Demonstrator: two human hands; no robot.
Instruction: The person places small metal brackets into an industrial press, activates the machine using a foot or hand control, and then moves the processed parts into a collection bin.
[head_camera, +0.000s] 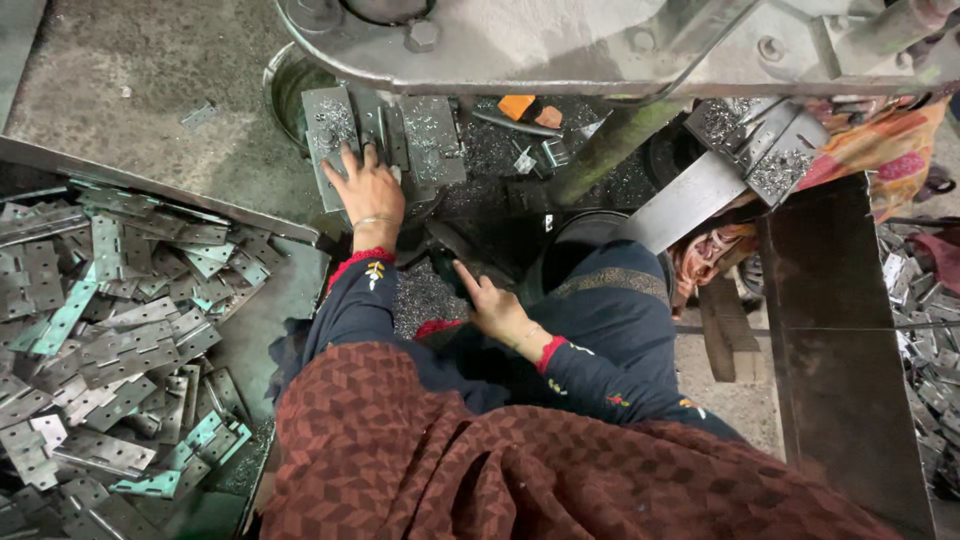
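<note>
Head view: two hands at a metal press.
Left hand (368, 190) lies flat, fingers spread, on a metal plate (330, 130) whose long axis points away; right hand (497, 305) rests empty, finger extended. Hinges (110, 340), too many to count, lie left.

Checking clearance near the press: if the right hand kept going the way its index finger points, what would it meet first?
The right hand points up and left, toward the dark metal part just past its fingertip, below the press bed. Likely that comes first; depth is unclear.
</note>
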